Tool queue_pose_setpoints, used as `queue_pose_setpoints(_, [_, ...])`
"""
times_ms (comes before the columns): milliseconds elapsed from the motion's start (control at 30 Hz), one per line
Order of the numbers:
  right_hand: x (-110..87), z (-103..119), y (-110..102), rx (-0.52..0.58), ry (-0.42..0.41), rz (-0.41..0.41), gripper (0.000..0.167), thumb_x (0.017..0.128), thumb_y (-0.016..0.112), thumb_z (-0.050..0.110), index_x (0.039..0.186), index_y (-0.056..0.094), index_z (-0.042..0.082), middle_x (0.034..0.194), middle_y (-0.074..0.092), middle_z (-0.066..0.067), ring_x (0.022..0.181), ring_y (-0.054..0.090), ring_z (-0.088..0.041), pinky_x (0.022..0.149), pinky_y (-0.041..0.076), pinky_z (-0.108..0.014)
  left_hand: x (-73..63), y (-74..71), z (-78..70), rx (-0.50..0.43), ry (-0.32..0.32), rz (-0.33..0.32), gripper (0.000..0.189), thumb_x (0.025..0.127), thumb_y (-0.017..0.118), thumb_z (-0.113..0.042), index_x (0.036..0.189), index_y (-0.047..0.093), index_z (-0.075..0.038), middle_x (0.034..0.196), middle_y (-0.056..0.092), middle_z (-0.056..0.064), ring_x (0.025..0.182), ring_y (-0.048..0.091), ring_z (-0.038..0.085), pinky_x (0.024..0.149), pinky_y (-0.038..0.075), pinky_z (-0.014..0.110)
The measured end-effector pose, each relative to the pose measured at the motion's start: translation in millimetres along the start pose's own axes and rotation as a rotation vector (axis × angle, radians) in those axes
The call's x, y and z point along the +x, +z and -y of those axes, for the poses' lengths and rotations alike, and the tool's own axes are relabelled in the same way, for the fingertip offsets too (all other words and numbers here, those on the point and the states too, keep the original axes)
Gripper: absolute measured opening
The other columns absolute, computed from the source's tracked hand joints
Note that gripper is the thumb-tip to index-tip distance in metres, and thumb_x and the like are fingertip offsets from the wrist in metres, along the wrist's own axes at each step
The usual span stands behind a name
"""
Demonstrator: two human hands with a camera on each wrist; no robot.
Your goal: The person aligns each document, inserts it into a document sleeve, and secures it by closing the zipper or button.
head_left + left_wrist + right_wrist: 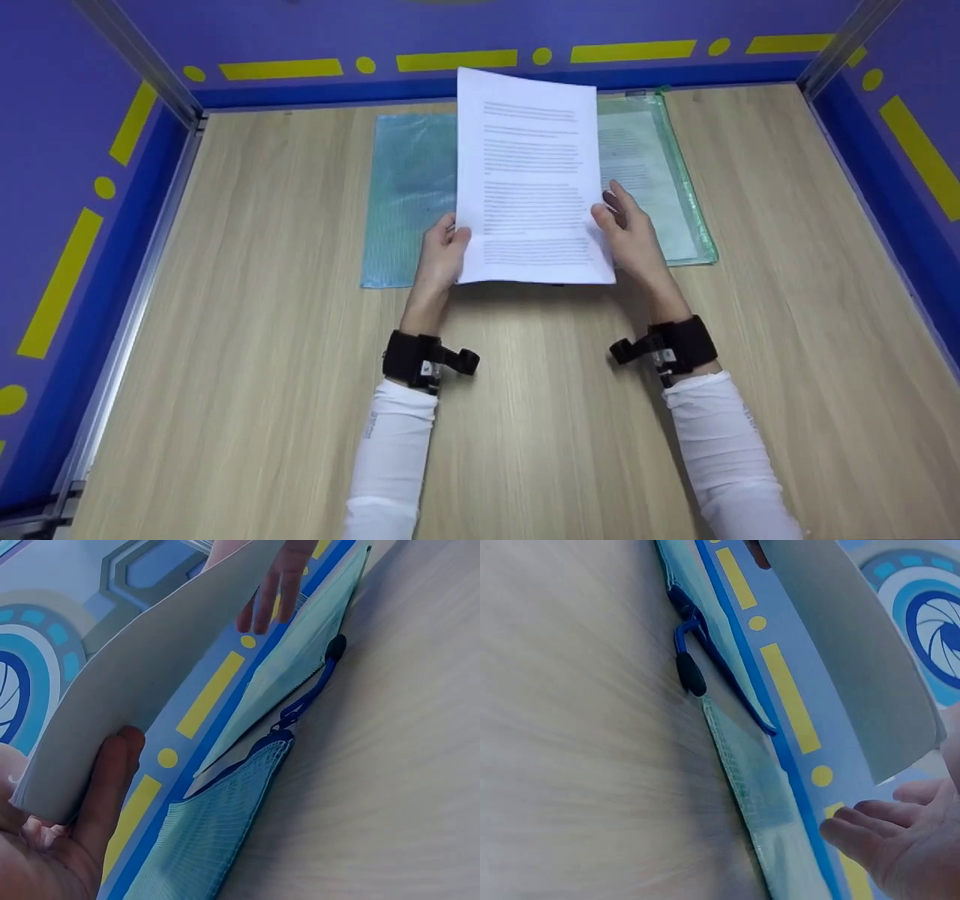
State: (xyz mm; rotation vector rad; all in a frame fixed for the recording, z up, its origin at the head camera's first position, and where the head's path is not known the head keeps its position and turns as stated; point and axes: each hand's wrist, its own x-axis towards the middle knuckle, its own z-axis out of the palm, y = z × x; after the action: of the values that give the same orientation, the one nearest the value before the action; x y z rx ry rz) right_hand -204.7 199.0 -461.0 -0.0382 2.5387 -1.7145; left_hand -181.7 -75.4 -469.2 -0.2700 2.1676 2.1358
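A stack of printed paper [532,172] is raised off the table, its printed side toward me in the head view. My left hand [444,251] grips its lower left edge, thumb in front; the left wrist view shows fingers [112,772] behind the sheets. My right hand [628,232] is at the right edge, thumb against the paper; in the right wrist view its fingers [870,829] extend loosely, apart from the back of the stack. Behind the stack lie a blue mesh zip pouch [405,202], partly covered, and a green zip pouch [694,202] with printed sheets inside.
The pouches lie on a wood-grain table [300,375] near its back edge. Blue panels with yellow marks [457,60] stand along the back and sides. In the left wrist view, a dark blue zipper strap [315,690] hangs from the blue pouch.
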Motion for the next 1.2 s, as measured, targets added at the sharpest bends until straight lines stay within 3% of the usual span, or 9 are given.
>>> queue_pose_setpoints(133, [6.7,-8.3,0.2,0.092,0.142,0.010,0.074,0.103,0.045,0.043,0.160,0.010,0.012,0.161,0.032,-0.019,0.149,0.035,-0.030,0.123,0.029,-0.046,-0.2,-0.4,2.4,-0.013,-0.006,0.018,0.031,0.104,0.043,-0.010,0.131,0.056,-0.004,0.112,0.071,0.019,0.084,0.071,0.018,0.063,0.055,0.026])
queue_pose_setpoints(267, [10.2,-10.5,2.6,0.250,0.256,0.035,0.077,0.102,0.045,0.049,0.161,0.009,0.016,0.164,0.028,-0.010,0.149,0.032,-0.020,0.125,0.023,-0.038,-0.5,-1.3,4.2,-0.010,-0.009,0.036,0.029,0.104,0.043,-0.010,0.129,0.056,-0.005,0.110,0.071,0.017,0.081,0.069,0.017,0.062,0.054,0.026])
queue_pose_setpoints(367, [10.8,-11.2,6.4,0.391,0.292,0.051,0.073,0.101,0.047,0.046,0.160,0.016,0.015,0.155,0.040,-0.007,0.138,0.042,-0.016,0.118,0.031,-0.030,-1.1,-0.5,5.0,-0.015,-0.006,0.061,0.029,0.104,0.042,-0.010,0.129,0.056,-0.005,0.109,0.071,0.017,0.080,0.069,0.016,0.060,0.054,0.025])
queue_pose_setpoints(500, [8.8,-12.6,10.7,0.506,0.306,0.061,0.060,0.103,0.048,0.037,0.155,0.032,0.012,0.121,0.063,-0.003,0.106,0.062,-0.013,0.091,0.048,-0.025,-1.2,2.2,6.2,-0.014,0.004,0.088,0.030,0.103,0.041,-0.009,0.130,0.055,-0.003,0.104,0.071,0.017,0.076,0.069,0.015,0.059,0.054,0.025])
queue_pose_setpoints(600, [7.4,-13.4,12.1,0.568,0.307,0.062,0.052,0.104,0.047,0.029,0.151,0.037,0.010,0.110,0.067,-0.001,0.096,0.066,-0.012,0.081,0.052,-0.023,-1.2,3.8,7.1,-0.005,0.008,0.088,0.030,0.103,0.042,-0.007,0.129,0.055,-0.003,0.100,0.070,0.018,0.072,0.068,0.015,0.057,0.053,0.025])
queue_pose_setpoints(933, [7.1,-12.9,7.7,0.584,0.299,0.012,0.047,0.104,0.048,0.024,0.149,0.042,0.012,0.119,0.067,-0.004,0.104,0.067,-0.014,0.080,0.054,-0.023,0.0,4.9,5.3,0.077,0.004,0.074,0.030,0.098,0.053,-0.006,0.128,0.059,-0.003,0.107,0.071,0.020,0.078,0.067,0.016,0.062,0.053,0.024])
queue_pose_setpoints(1067, [7.8,-12.9,3.5,0.606,0.295,-0.014,0.047,0.103,0.051,0.022,0.147,0.044,0.008,0.113,0.070,-0.003,0.098,0.070,-0.014,0.077,0.056,-0.023,0.6,3.1,2.7,0.102,0.013,0.080,0.031,0.098,0.058,-0.009,0.128,0.060,-0.002,0.112,0.070,0.020,0.085,0.067,0.017,0.068,0.053,0.023])
queue_pose_setpoints(1200, [6.8,-13.7,-2.0,0.612,0.285,-0.031,0.046,0.103,0.051,0.021,0.146,0.045,0.006,0.107,0.072,-0.001,0.094,0.071,-0.013,0.075,0.056,-0.022,1.1,1.2,-0.2,0.209,0.032,0.080,0.033,0.101,0.057,-0.019,0.131,0.060,-0.005,0.117,0.070,0.016,0.097,0.068,0.021,0.081,0.054,0.028])
